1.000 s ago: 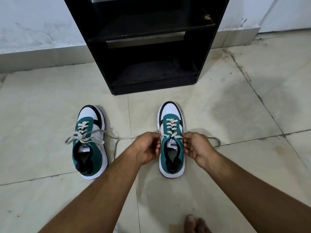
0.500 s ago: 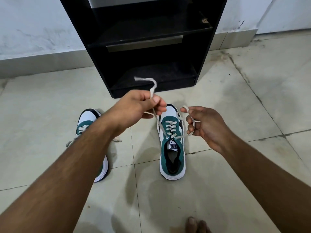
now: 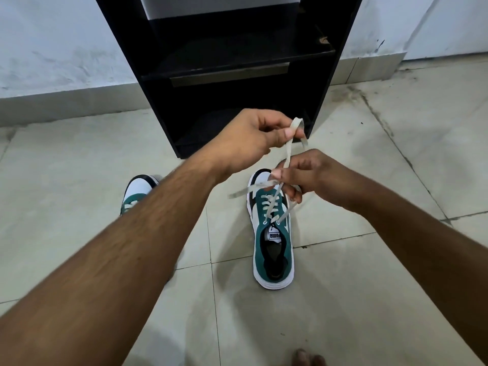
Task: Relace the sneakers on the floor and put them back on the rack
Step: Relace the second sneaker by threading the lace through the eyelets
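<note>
Because the flat cream lace (image 3: 287, 157) is soft and limp, you pinch it near its ends: left hand (image 3: 253, 138) holds a loop, right hand (image 3: 303, 175) pinches the other strand above the green-and-white sneaker (image 3: 273, 249) on the tiled floor (image 3: 369, 299).

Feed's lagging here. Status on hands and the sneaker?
Left hand and right hand both pinching the lace. Right sneaker on floor, untied. Rack unobstructed.

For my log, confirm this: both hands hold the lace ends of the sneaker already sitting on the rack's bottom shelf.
Wrong in one respect: the head view shows the sneaker on the floor tiles before the rack, not on its shelf. The left hand and right hand do hold its laces.
</note>
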